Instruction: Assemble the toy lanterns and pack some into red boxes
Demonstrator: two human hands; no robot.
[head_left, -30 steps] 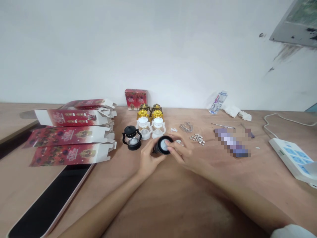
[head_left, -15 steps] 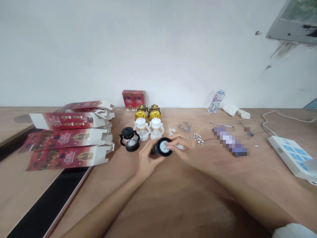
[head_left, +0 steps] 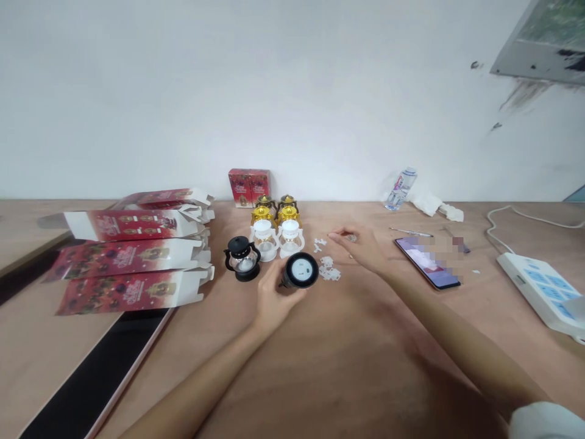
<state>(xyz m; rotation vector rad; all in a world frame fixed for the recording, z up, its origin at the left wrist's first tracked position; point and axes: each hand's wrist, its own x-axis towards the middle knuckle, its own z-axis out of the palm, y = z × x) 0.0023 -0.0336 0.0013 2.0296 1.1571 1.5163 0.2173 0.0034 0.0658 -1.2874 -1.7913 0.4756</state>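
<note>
My left hand [head_left: 276,299] is wrapped round a black mini lantern [head_left: 286,280], tipped so that its round white base [head_left: 301,270] faces me. A small dark slot shows in that base. Over the small parts to the right, my right hand [head_left: 359,244] has thumb and forefinger pressed together; whatever is between them is too small to make out. It partly covers a pile of metal bits [head_left: 351,238]. Small white tabs [head_left: 320,242] lie left of its fingertips, and more white pieces [head_left: 329,272] lie beside the held lantern.
Another black lantern [head_left: 243,259] stands left of two white lanterns [head_left: 290,239], with gold lanterns [head_left: 289,215] and bronze ones behind. Red boxes [head_left: 249,183] stand by the wall; flattened cartons [head_left: 132,292] lie left. At right are a phone [head_left: 427,262], bottle [head_left: 401,189] and power strip [head_left: 539,292].
My right hand has left the lantern's base and moved up and right to the small parts. The lantern stays in my left hand. A dark slot in its base is now uncovered.
</note>
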